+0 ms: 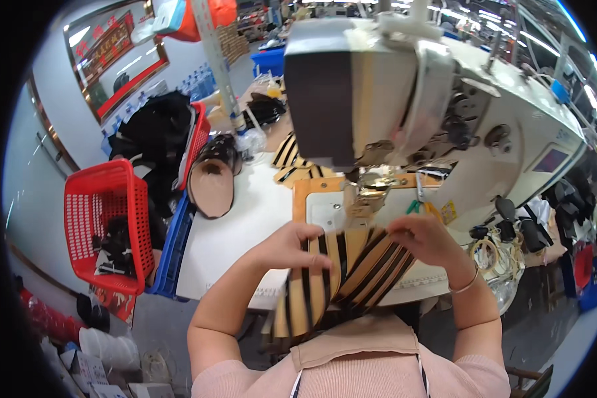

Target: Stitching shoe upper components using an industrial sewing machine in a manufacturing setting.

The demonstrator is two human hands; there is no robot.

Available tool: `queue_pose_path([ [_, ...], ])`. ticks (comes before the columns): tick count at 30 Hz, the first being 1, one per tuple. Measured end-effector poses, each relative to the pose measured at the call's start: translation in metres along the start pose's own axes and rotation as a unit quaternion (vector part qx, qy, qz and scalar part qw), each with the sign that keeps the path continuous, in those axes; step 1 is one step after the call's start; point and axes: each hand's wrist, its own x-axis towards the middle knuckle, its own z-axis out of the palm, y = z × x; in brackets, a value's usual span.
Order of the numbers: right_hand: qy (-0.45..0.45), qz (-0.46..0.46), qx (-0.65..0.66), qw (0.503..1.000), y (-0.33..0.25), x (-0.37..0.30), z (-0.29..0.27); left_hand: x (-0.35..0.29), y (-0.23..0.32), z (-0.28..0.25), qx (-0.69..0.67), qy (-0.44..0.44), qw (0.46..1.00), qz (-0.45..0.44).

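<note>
A tan shoe upper with black stripes hangs over the table's near edge, in front of the sewing machine. My left hand grips its left side, thumb lying across the front. At the upper right edge, my right hand pinches the material between thumb and fingers; these fingers are slightly blurred. Just beyond the upper, the needle and presser foot area stands over the pale bed plate. Whether the upper touches the foot, I cannot tell. More striped pieces lie behind, left of the machine head.
A finished-looking shoe stands on the white tabletop. Left of the table are a red basket with black scraps and a blue crate. Green-handled snips lie right of the needle. Coils and loose parts sit at the right edge.
</note>
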Motion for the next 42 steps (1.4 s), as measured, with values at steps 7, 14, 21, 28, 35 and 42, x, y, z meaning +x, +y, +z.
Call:
queue_pose_path([
  [7, 0.038, -0.032, -0.175, 0.983, 0.027, -0.008, -0.082, 0.060, 0.045, 0.022, -0.008, 0.075, 0.997, -0.017],
  [14, 0.001, 0.139, 0.352, 0.926, 0.071, -0.001, -0.092, 0.092, 0.044, 0.018, -0.165, 0.099, 0.981, 0.002],
  [21, 0.062, 0.266, 0.553, 0.787, 0.064, 0.009, -0.099, 0.114, 0.062, 0.014, -0.287, 0.129, 0.947, -0.059],
  [28, 0.015, 0.249, 0.603, 0.758, 0.104, 0.017, -0.096, 0.130, 0.056, 0.012, -0.278, 0.118, 0.952, -0.057],
  [35, 0.016, 0.175, 0.399, 0.900, 0.115, 0.010, -0.090, 0.125, 0.045, 0.012, -0.137, 0.119, 0.982, -0.051],
  [42, 0.079, -0.253, -0.238, 0.935, 0.043, -0.029, -0.106, 0.062, 0.039, 0.048, 0.585, 0.241, 0.695, 0.342],
])
